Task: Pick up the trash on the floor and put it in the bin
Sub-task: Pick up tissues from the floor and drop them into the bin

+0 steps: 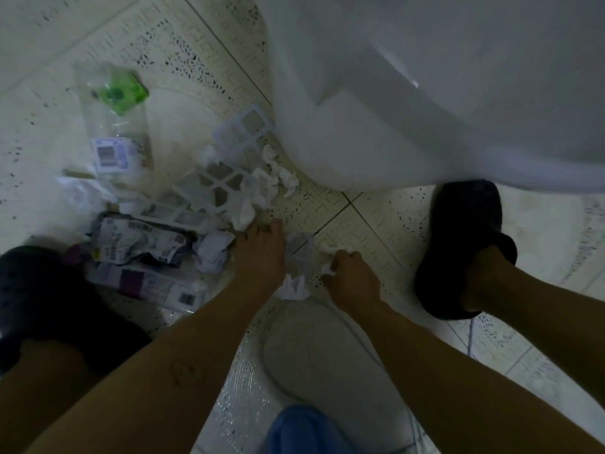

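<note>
Trash lies scattered on the tiled floor: crumpled white tissues (276, 178), white plastic grid trays (212, 186), printed wrappers (140, 242) and a clear packet with a green item (119, 93). My left hand (260, 253) reaches down with straight fingers, its tips at a tissue wad (244, 217). My right hand (352, 278) is curled round bits of white tissue (329, 268). A crumpled grey paper (299, 252) and another tissue (294, 290) lie between my hands. A pale round-rimmed bin (284, 362) stands just below my hands.
A white toilet base (360, 126) fills the upper right. My feet in dark slippers stand at the right (465, 247) and far left (39, 296). A purple-marked carton (147, 285) and a barcode-labelled packet (111, 155) lie at the left. Blue cloth (294, 430) shows at the bottom.
</note>
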{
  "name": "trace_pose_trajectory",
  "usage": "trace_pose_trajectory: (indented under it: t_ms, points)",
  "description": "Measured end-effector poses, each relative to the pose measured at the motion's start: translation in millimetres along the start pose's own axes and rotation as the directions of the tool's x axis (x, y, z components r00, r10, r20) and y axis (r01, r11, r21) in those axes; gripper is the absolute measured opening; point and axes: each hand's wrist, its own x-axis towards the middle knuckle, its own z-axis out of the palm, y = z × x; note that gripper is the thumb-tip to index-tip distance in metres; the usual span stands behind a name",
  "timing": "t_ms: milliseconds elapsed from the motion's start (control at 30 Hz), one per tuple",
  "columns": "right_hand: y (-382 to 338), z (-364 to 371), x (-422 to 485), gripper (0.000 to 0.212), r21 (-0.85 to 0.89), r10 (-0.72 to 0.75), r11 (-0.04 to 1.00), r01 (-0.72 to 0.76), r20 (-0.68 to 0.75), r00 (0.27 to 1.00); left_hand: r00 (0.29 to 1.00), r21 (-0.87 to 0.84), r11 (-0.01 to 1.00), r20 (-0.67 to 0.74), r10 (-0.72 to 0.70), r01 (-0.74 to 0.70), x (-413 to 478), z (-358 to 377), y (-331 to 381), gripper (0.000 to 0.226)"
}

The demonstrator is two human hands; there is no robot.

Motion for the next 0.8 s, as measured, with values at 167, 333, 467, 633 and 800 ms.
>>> trace_pose_trajectory:
  t_ms: [167, 333, 467, 633, 800]
  points:
    - [4, -12, 4, 0.03, 0.058, 0.018, 0.998, -0.023, 0.086, 0.996, 1.0, 0.021, 1.0, 0.002, 0.017, -0.017, -5, -9, 6, 0.015]
    - [-4, -45, -27, 0.016, 0.083, -0.075, 0.995, 0.057, 0.23, 0.97, 0.993, -0.178, 0.978, 0.066, -0.1, 0.11, -21, -38, 11, 0.032]
    - [-16, -74, -66, 0.038, 0.112, -0.131, 0.987, 0.114, 0.163, 0.978, 0.978, -0.337, 0.92, 0.124, -0.166, 0.199, -47, -78, 11, 0.039]
    - [-35, -114, -116, 0.039, 0.1, -0.256, 0.963, 0.25, 0.045, 0.966, 0.988, -0.298, 0.942, 0.022, -0.155, 0.154, -88, -145, 2, 0.036]
    - [-58, -157, -161, 0.034, 0.06, -0.396, 0.916, 0.397, -0.033, 0.918, 0.976, -0.24, 0.964, -0.15, -0.156, 0.117, -133, -211, 0, 0.02]
